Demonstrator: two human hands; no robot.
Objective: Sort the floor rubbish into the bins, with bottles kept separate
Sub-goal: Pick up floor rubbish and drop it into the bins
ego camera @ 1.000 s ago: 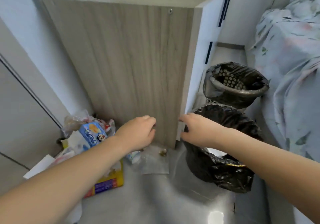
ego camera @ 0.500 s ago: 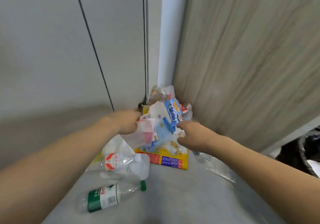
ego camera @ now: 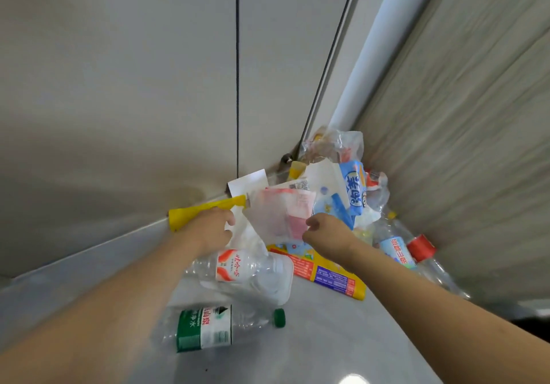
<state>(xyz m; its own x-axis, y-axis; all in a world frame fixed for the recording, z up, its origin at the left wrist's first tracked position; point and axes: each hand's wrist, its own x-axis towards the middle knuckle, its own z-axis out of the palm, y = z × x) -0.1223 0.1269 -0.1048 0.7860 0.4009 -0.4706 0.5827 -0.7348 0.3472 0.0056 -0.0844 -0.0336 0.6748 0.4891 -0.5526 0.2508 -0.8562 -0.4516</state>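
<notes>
A pile of rubbish fills the floor corner. A translucent wrapper (ego camera: 278, 215) with red print is held up in front of it. My left hand (ego camera: 208, 230) grips its left edge and my right hand (ego camera: 326, 236) pinches its right edge. A clear bottle with a green label and cap (ego camera: 208, 328) lies nearest me. Under my left wrist lies a crushed bottle with a red and white label (ego camera: 238, 266). On the right, by the wooden panel, lies a bottle with a blue label and red cap (ego camera: 400, 252). No bin shows clearly.
The pile also holds a blue snack pack (ego camera: 354, 188), a flat yellow box (ego camera: 330, 278), a yellow strip (ego camera: 198, 214), white paper (ego camera: 247, 181) and a clear plastic bag (ego camera: 337, 145). Grey wall panels stand on the left and a wooden cabinet side (ego camera: 461, 145) on the right.
The view has swung left from the two black-lined bins to the corner pile. Both hands have reached into the pile and closed on the translucent wrapper.
</notes>
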